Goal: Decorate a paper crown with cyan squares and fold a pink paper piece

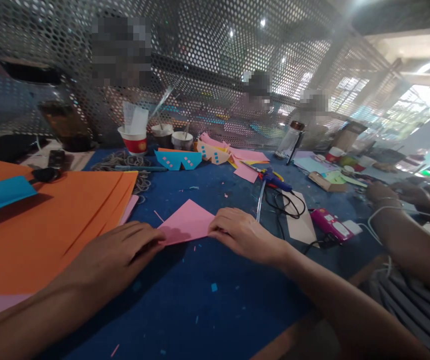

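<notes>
A pink sheet of paper (188,223), folded into a triangle, lies between my two hands with its point facing away from me. My left hand (134,245) pinches its left corner. On the other side, my right hand (243,234) has its fingers closed on the right corner. The folded edge runs along the near side, just above the blue tabletop (185,305). Beyond the paper stand a blue cut-paper piece (179,160) with small pink squares and a peach one (212,153) with blue squares.
Orange sheets (50,220) cover the left, with a blue paper strip (3,195) on them. A blue glue gun (275,180), its black cord and a magenta power box (331,225) lie right. Paper cups (132,140) stand behind. A co-worker's arm (406,235) is at far right.
</notes>
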Motion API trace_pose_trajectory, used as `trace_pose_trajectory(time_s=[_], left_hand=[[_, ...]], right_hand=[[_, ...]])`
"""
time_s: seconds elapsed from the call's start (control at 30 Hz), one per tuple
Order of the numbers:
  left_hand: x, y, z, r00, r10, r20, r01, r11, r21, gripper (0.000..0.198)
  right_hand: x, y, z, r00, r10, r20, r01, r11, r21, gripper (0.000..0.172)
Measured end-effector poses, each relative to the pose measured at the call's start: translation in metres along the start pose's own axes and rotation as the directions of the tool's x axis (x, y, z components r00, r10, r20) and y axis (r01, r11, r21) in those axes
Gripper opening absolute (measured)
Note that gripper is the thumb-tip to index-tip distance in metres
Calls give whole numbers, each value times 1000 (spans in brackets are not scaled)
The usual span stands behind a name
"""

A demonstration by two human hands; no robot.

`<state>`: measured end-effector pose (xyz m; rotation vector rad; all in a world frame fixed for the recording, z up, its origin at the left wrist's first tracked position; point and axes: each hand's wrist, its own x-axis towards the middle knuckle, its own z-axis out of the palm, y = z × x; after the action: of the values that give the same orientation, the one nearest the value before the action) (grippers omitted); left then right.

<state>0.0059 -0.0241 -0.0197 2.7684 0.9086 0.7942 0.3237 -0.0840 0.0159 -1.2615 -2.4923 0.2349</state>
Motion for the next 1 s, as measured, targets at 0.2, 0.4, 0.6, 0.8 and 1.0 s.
trace_pose_trajectory(time_s=[0.2, 0.4, 0.6, 0.8, 1.0], left_hand=[[6, -2, -1, 996, -82, 37, 85, 991, -103, 49], [10, 1, -2, 997, -75, 37, 79, 989, -124, 55], [5, -4, 3, 999, 24, 43, -22, 999, -42, 49], [-4, -12, 15, 978, 208, 24, -209, 976, 67, 40], [-6, -6, 17, 945, 323, 52, -327, 928, 178, 46]], right_hand=[[5, -3, 2, 984, 180, -10, -180, 983, 33, 9], [7, -6, 4, 972, 236, -9, -235, 970, 55, 8], [5, -6, 5, 971, 238, -27, -237, 971, 36, 8], [2, -6, 5, 990, 120, -75, -127, 987, -94, 9], [-1, -4, 9, 983, -181, -18, 166, 935, -313, 37]])
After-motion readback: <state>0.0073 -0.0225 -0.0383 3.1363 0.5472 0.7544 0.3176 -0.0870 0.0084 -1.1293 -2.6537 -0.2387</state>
